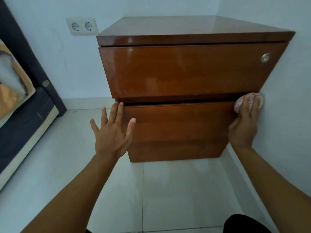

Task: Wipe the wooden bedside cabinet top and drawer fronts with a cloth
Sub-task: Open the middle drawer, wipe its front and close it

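The wooden bedside cabinet [190, 68] stands on the tiled floor [176, 190] in a corner, its right side against the wall. The lower drawer front [178, 121] sits beneath the upper drawer front [190, 69], with a dark gap between them. Both forearms reach forward. The left hand [112, 132] lies flat at the lower drawer's left edge, grip spread wide. The right hand [244, 123] presses the cloth [249, 103] onto that drawer's upper right corner, fingers laid over it, next to the wall
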